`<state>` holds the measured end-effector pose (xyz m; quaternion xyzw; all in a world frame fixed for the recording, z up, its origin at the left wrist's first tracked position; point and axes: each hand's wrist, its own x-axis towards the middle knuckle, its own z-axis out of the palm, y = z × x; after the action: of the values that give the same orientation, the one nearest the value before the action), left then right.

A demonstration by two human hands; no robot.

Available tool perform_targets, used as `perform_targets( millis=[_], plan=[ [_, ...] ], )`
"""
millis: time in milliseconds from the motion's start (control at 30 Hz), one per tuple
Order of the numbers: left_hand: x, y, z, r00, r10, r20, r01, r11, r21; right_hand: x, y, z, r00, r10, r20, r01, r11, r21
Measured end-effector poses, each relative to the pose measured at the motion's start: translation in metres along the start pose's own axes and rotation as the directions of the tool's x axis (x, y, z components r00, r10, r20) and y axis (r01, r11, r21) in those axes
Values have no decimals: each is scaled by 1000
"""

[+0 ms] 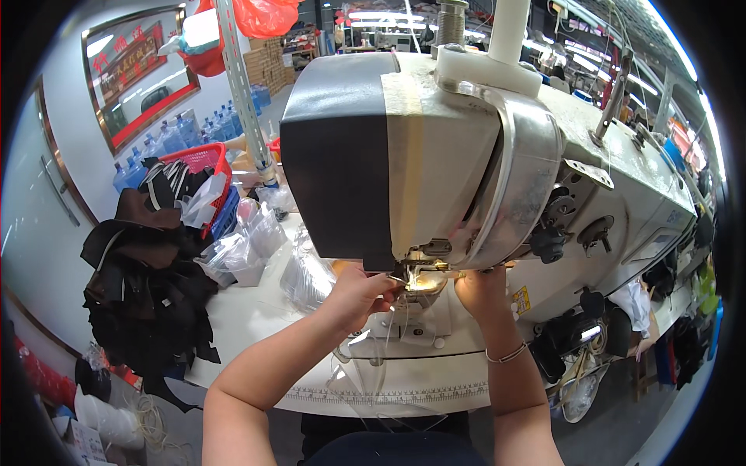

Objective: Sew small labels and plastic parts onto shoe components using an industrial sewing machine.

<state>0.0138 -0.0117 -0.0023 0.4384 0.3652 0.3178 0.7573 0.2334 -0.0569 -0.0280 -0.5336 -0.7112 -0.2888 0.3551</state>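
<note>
A large white and dark grey sewing machine (443,163) fills the middle, with a lit needle area (423,278) under its head. My left hand (359,297) is at the left of the needle, thumb and fingers pinched together. What it grips is too small to make out. At the right of the needle, my right hand (480,292) reaches up under the machine's arm, and its fingertips are largely hidden there. Thin clear strips (381,365) hang from below the needle over the table's front edge.
Dark fabric pieces (148,287) are heaped at the left, beside a red basket (203,159). Clear plastic bags (245,241) lie on the white table (249,330) near my left arm. A ruler strip (388,394) runs along its front edge. Black cases (575,342) sit at the right.
</note>
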Motion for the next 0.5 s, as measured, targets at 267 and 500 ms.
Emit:
perform_targets(
  millis=[267,500],
  plan=[
    [-6,-1,13,999,13,-47,-14,1000,-24,12,2,16,971,205,125,-238,892,384],
    [5,19,-3,991,-135,-16,136,984,117,-3,-17,-28,752,529,394,-655,667,356]
  ],
)
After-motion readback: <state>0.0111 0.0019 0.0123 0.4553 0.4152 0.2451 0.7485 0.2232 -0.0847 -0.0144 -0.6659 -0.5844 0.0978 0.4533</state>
